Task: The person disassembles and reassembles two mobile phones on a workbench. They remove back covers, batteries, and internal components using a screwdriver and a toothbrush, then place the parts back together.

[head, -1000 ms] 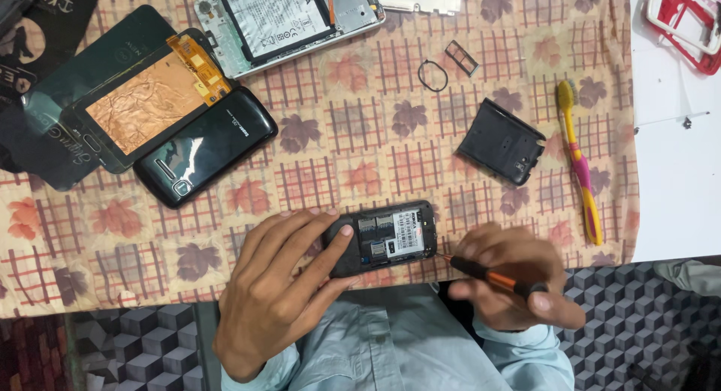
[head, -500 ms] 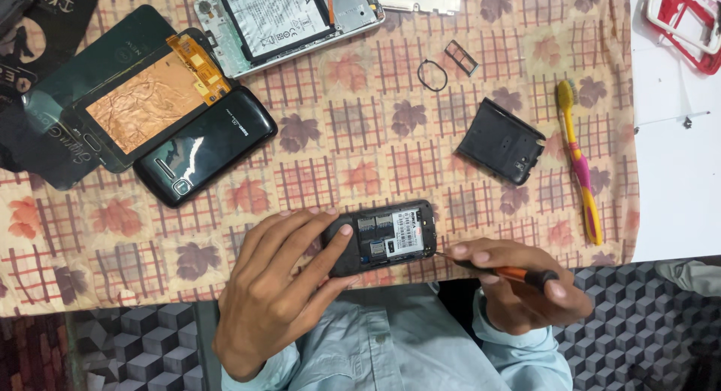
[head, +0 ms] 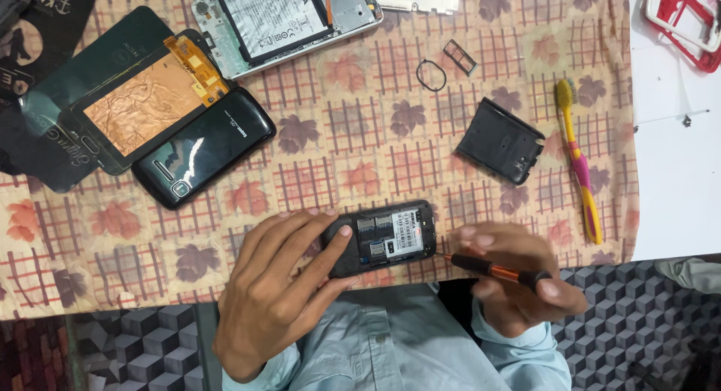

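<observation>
Even, fairly bright indoor light falls from overhead, so shadows are soft and short: a faint one hugs the left hand (head: 282,286) and another lies under the black back cover (head: 499,141). Glare shows as a pale reflection on the glossy black phone (head: 204,148) and as washed-out white on the white table surface (head: 676,173) at the right edge. Focus is sharp across the patterned tablecloth (head: 360,120), while the right hand (head: 518,286) and its orange-and-black screwdriver (head: 496,269) are slightly smeared by motion blur; the corners look a little darker.
</observation>
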